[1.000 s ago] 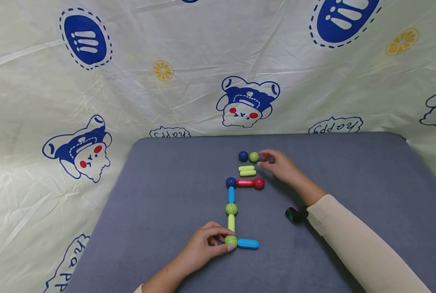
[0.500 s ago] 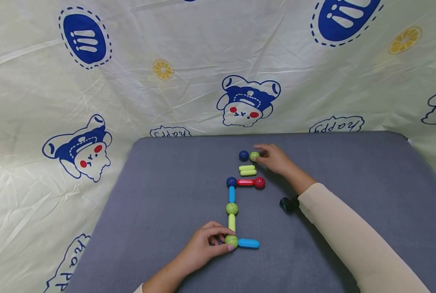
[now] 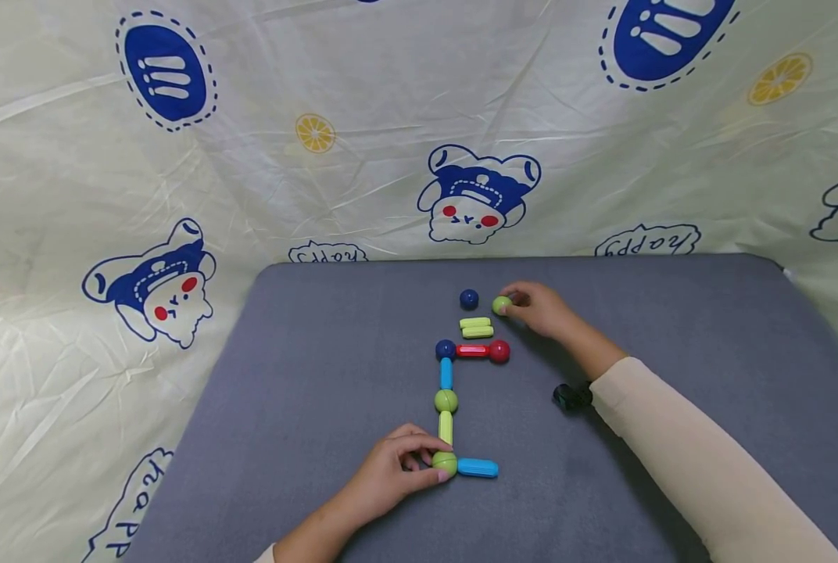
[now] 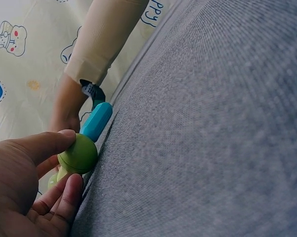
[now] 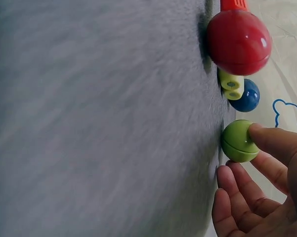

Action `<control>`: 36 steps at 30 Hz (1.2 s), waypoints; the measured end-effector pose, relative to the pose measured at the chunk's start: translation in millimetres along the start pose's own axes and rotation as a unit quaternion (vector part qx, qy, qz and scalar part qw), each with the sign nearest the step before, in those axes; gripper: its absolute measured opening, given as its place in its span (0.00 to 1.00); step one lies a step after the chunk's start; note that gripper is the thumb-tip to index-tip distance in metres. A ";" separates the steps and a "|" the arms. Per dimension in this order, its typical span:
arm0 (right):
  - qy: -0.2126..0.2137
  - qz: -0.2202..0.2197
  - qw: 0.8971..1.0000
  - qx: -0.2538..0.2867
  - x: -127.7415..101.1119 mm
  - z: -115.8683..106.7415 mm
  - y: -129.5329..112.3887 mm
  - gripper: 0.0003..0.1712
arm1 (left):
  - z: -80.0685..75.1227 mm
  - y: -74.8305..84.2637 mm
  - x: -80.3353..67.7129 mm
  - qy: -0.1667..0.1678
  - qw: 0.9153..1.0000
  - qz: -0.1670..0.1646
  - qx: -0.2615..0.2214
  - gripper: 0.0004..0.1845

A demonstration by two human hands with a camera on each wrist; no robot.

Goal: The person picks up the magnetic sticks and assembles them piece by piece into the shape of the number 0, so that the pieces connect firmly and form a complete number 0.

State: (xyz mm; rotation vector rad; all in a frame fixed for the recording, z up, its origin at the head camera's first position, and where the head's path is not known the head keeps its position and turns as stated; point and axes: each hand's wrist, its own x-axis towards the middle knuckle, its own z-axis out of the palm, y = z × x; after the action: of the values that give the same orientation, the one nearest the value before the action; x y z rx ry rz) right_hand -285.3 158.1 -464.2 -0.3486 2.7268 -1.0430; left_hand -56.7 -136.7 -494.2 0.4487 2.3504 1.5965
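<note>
Two hands are at work on the grey mat (image 3: 320, 375), each on a green ball. The right hand (image 3: 542, 309) has its fingers curled round a loose green ball (image 3: 501, 305) at the far end of the mat, thumb and forefinger pinching it; the right wrist view shows that ball (image 5: 238, 141) pressed by a fingertip (image 5: 267, 137) with the other fingers lying below it, not clearly touching. Just beside it sit a dark blue ball (image 3: 469, 298), apart from the green one, and a pair of pale green sticks (image 3: 476, 327) lying side by side. Nearer the person, the left hand (image 3: 391, 473) pinches the corner green ball (image 3: 445, 463) of a built chain: from that corner a light blue stick (image 3: 478, 467) runs to the right, and a pale green stick, a green ball, a blue stick, a navy ball, a red stick (image 3: 471, 351) and a red ball (image 3: 499, 351) lead away in turn.

In my judgement the risk lies in the round shapes: a loose pinch could let the far ball roll off across the mat. If these pieces are magnetic, carrying the ball close past the pale green sticks or the red ball could make it snap onto the wrong piece, and a tug by the left hand could skew the chain.
</note>
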 end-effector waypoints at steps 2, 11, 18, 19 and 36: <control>0.001 -0.008 1.000 -0.007 -5.4 -2.0 3.4 0.21 | 0.2 0.1 0.0 0.002 1.000 0.002 0.001 0.16; -0.003 -0.025 0.999 -0.021 -48.8 -5.9 12.8 0.20 | 0.4 0.4 0.4 0.000 1.000 -0.002 0.001 0.16; -0.004 -0.049 0.998 -0.029 -87.1 -2.1 14.3 0.19 | 0.6 0.7 0.8 -0.001 1.000 -0.005 0.002 0.16; -0.007 -0.049 0.998 -0.029 -92.6 -1.0 13.3 0.19 | 0.6 0.9 0.6 -0.001 1.000 -0.004 0.002 0.16; -0.069 -0.078 0.994 0.027 -169.6 24.8 -7.4 0.18 | 0.4 1.2 0.4 -0.004 1.000 -0.005 0.001 0.15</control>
State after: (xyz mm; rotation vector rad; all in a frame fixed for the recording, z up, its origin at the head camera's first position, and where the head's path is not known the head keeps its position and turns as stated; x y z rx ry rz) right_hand -116.1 186.1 -459.9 -0.6086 2.5771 -1.0842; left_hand -56.8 -135.8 -493.3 0.4423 2.3449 1.5841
